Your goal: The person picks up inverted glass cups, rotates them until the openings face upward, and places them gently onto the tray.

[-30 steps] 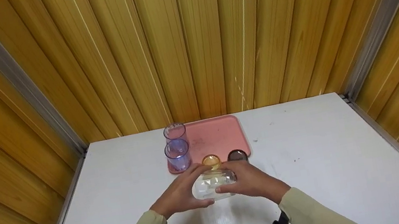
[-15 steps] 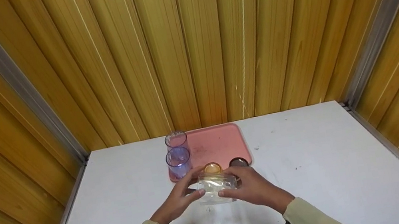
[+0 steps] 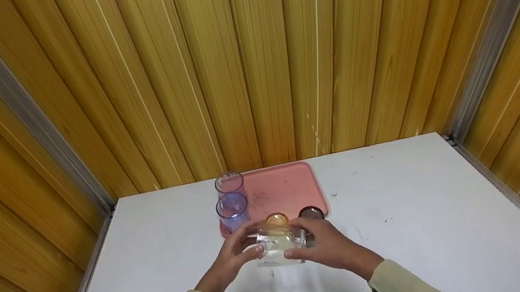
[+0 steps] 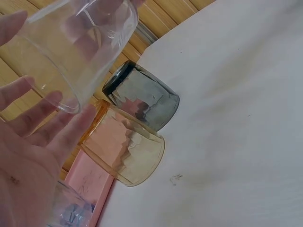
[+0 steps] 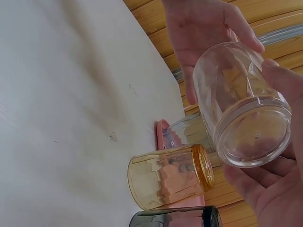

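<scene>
A yellow-brown wooden wall [image 3: 261, 61] stands far past the grip, and a white flat table [image 3: 412, 236] spreads out under it. One pink flat tray [image 3: 288, 189] lies straight ahead of the grip, on the table.

There are two hands. The right hand [image 3: 331, 242] grips the bottom end of one clear, round, see-through cup [image 3: 280, 253]. The left hand [image 3: 229, 262] holds the mouth end more loosely, thumb on one side and fingers on the other. The cup looks lifted off the table, lying on its side between the hands. Its long way runs from hand to hand, with its bottom by the right palm.

Four more cups stand past the grip. Ahead and left, on the tray, are two: one bluish-purple see-through cup [image 3: 232, 207] and one paler dark-rimmed cup [image 3: 230, 184]. Just ahead, upside down on the table, are one amber see-through cup [image 4: 125, 146] and, nearer the right hand, one smoky-gray see-through cup [image 4: 147, 97].
</scene>
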`<state>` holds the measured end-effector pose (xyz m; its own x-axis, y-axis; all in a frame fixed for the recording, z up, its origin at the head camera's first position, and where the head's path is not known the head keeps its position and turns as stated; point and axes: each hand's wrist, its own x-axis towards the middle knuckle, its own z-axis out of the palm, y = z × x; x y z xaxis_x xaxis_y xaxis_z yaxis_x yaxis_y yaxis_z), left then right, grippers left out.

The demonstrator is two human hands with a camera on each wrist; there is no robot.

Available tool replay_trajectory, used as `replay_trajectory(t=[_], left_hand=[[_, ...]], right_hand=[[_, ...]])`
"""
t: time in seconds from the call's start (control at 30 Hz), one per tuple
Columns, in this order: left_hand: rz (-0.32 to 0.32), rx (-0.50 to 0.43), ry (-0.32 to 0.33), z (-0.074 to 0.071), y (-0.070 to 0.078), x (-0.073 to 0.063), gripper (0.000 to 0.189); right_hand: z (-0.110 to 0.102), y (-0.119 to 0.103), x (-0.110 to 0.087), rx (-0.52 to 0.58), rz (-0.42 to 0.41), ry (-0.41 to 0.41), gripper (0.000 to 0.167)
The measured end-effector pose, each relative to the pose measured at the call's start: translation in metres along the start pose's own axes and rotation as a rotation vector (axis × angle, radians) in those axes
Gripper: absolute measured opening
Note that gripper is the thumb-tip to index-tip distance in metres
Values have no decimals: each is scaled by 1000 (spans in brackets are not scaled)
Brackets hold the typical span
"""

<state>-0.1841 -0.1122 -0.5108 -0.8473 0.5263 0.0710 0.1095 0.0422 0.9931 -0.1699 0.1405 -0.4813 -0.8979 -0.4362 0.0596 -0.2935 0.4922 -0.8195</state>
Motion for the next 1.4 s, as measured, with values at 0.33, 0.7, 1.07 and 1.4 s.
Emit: replay_trajectory(t=[0.33, 0.7, 1.07, 1.4], left_hand=[[20, 76, -51, 0, 3, 1, 66], [-18, 147, -95, -3, 17, 0, 71], [-7, 243, -87, -4, 19, -3, 74], [-6, 209, -36, 2, 17, -1, 81]], right_hand=[[1, -3, 0, -40, 24, -53, 81], [7, -4, 3, -70, 69, -137, 89], [15, -3, 1, -74, 88, -96, 87], [12, 0, -3, -51, 67, -33, 84]])
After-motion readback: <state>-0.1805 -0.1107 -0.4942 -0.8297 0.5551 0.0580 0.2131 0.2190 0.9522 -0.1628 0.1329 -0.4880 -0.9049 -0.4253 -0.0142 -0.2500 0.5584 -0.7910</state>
